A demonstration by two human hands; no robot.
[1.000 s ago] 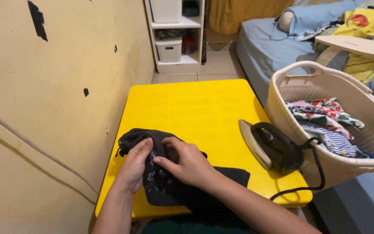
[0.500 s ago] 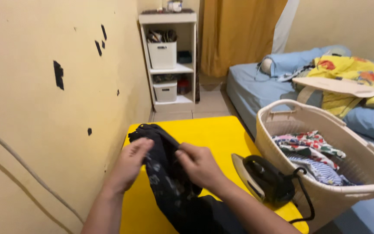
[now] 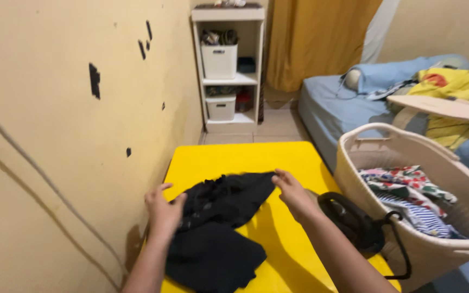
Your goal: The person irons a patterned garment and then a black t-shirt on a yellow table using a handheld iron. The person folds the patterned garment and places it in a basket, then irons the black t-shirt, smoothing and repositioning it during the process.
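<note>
Grip, left hand [image 3: 164,210]: it is pinching the left edge of the black garment [image 3: 221,217], fingers curled around the cloth, thumb pointing toward 1 o'clock.
Grip, right hand [image 3: 294,193]: its fingertips are closing on the garment's far right corner; how firmly it is gripping I cannot tell, since the hand is slightly blurred.
Head view, garment: it is lying spread and rumpled on the near half of the yellow table [image 3: 240,157], stretching between the two hands, with a folded lump hanging toward 6 o'clock.
Head view, iron: a black iron [image 3: 348,220] is resting on the table at 3 o'clock from the garment, just beside the right forearm, its cord [image 3: 403,244] looping off the table edge.
Head view, basket: a cream laundry basket [image 3: 386,149] is standing at 3 o'clock, touching the table's side, holding floral and striped clothes [image 3: 408,190].
Head view, background: a white shelf unit [image 3: 229,65] with bins is standing at 12 o'clock against the wall; a bed [image 3: 327,103] with blue sheets is lying at 2 o'clock.
</note>
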